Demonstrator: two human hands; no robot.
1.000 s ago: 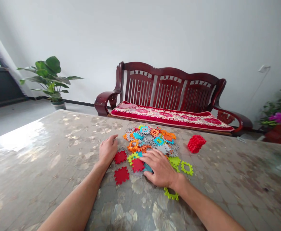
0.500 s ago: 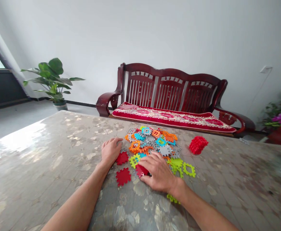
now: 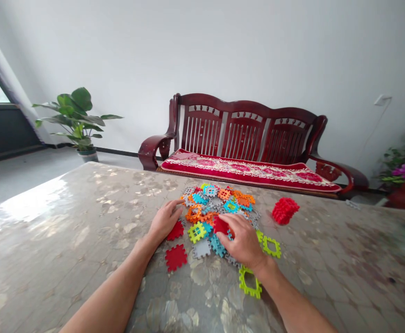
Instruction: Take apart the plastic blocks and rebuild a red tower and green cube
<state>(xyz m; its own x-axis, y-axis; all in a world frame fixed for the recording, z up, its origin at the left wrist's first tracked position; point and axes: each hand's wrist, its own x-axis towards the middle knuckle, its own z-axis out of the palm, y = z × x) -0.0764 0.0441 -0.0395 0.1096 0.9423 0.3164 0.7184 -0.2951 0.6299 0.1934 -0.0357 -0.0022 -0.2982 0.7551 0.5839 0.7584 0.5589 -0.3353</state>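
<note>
My right hand (image 3: pixel 243 237) grips a red puzzle tile (image 3: pixel 220 225) between thumb and fingers, over the front of a heap of toothed plastic tiles (image 3: pixel 216 202). At the heap's left edge lies my left hand (image 3: pixel 167 220), its fingers stretched out and nothing seen in it. Beneath that hand a red tile (image 3: pixel 176 231) is partly covered. Another red square tile (image 3: pixel 176 257) rests flat nearer to me. Between the hands are a lime window tile (image 3: pixel 197 232), a grey tile (image 3: pixel 202 249) and a blue tile (image 3: pixel 218 245). A lime frame tile (image 3: pixel 250 282) lies by my right wrist.
A stack of red tiles (image 3: pixel 285 211) stands on the patterned table cover (image 3: pixel 101 240), right of the heap. Another lime frame tile (image 3: pixel 271 247) lies beyond my right wrist. Behind the table are a wooden bench (image 3: pixel 244 134) and a potted plant (image 3: pixel 79 118).
My right hand has moved away from me and slightly right with the red tile, uncovering the grey and blue tiles. My left hand has shifted right, toward the heap.
</note>
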